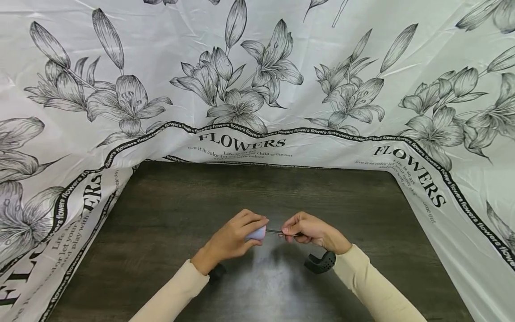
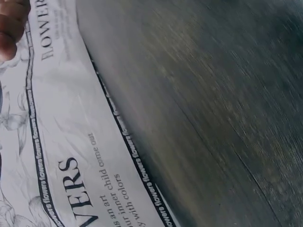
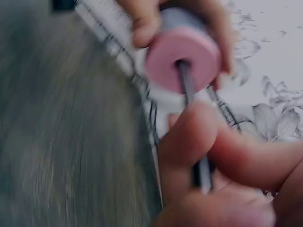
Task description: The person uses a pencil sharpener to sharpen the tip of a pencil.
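Note:
My left hand (image 1: 237, 233) grips a small round pencil sharpener (image 1: 256, 233), its body pale lilac and its end face pink. In the right wrist view that pink face (image 3: 165, 71) has a hole in its middle, with a dark pencil (image 3: 187, 85) standing in it. My right hand (image 1: 311, 230) pinches the pencil (image 1: 275, 231) between thumb and fingers, a short way from the sharpener. The pencil's inner end is hidden inside. Both hands are over the middle of the table. The left wrist view catches only fingertips (image 2: 10, 28) at its upper left corner.
A dark wood-grain table (image 1: 193, 192) lies under the hands. White cloth (image 1: 306, 89) printed with flowers and lettering rises behind it and along both sides. A black strap piece (image 1: 320, 263) is on the right wrist.

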`<action>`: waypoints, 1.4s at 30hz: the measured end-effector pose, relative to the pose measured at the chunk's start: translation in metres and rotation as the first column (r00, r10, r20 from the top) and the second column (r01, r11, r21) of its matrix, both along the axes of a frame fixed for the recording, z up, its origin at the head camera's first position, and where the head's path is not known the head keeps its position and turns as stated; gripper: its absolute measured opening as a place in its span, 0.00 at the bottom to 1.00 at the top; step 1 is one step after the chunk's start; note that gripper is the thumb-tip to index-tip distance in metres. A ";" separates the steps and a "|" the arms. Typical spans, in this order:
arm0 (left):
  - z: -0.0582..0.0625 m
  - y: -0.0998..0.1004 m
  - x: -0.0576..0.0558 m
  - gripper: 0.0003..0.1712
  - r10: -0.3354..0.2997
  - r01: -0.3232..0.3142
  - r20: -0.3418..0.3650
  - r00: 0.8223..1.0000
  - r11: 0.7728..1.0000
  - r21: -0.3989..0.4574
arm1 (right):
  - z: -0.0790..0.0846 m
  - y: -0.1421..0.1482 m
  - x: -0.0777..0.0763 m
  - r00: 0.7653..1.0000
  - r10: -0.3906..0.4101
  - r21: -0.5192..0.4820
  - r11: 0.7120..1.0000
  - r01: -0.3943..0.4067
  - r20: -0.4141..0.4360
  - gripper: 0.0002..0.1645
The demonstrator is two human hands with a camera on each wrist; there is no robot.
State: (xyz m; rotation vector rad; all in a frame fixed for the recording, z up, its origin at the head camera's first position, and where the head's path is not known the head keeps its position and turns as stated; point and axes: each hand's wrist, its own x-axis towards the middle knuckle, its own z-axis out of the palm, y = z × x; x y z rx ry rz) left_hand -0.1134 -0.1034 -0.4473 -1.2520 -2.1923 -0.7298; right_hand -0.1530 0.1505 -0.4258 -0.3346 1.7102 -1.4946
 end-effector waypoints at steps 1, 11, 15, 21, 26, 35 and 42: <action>0.000 0.000 -0.001 0.36 0.004 -0.005 -0.037 0.999 1.000 -0.015 | -0.001 0.000 0.000 0.999 -0.009 0.005 1.000 0.009 -0.036 0.11; 0.005 -0.010 -0.008 0.29 0.096 -0.154 0.459 0.883 0.984 0.090 | -0.019 -0.012 0.016 0.347 -0.020 0.054 0.977 0.204 -0.938 0.08; 0.016 -0.017 -0.013 0.26 0.022 -0.176 0.738 0.674 0.975 0.132 | -0.021 -0.017 0.019 -0.067 0.019 0.004 0.976 0.219 -0.998 0.11; 0.026 -0.024 -0.018 0.28 -0.182 -0.183 0.955 0.236 0.956 0.227 | -0.026 -0.020 0.017 -0.507 0.084 -0.045 0.971 0.237 -0.858 0.11; 0.025 -0.024 -0.018 0.29 -0.325 -0.198 0.945 -0.032 0.929 0.313 | -0.026 -0.021 0.014 -0.718 0.035 -0.138 0.974 0.180 -0.695 0.12; 0.023 -0.014 -0.008 0.29 -0.199 -0.177 0.926 0.321 0.948 0.265 | -0.030 -0.025 0.022 -0.328 -0.045 -0.111 0.976 0.187 -0.944 0.07; 0.021 0.000 0.009 0.31 0.088 -0.093 0.383 0.920 0.996 -0.007 | -0.011 -0.012 0.016 0.874 -0.044 0.007 0.999 0.054 -0.485 0.10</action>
